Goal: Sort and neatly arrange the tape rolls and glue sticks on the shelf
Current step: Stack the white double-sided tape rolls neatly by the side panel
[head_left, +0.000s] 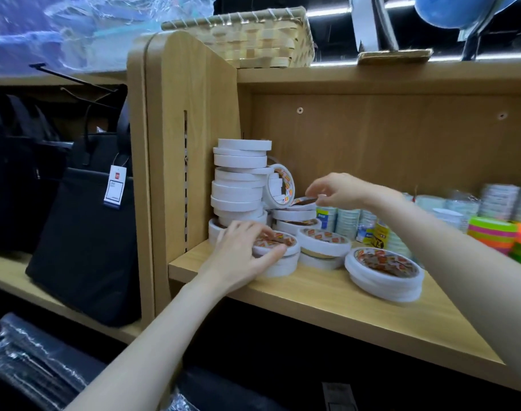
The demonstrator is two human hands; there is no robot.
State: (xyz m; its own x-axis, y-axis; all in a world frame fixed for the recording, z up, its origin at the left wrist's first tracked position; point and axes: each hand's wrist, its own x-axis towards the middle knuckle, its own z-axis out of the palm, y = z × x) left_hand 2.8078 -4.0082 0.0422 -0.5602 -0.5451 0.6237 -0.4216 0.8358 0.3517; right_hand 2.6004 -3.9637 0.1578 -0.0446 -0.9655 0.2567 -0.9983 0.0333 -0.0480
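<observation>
A light wooden shelf unit [327, 295] fills the scene, with an upright side panel [191, 137] at its left and a screwed back board [386, 134] at the far side. A woven basket [253, 40] sits on top. To the left, a lower shelf [16, 277] carries a dark bag [87, 232] bearing a hanging tag [115, 186].

My view is evenly lit from above, soft and warm on the shelf [327, 295], with only faint shadows under the tape rolls [383, 272] and a dark band beneath the board. Bright strips glare off the metal up top. The wide lens bends the edges — uprights lean, corners smear. My hands look slightly blurred; the plastic wrap [75, 28] is washed out — bluish, hazy.
</observation>
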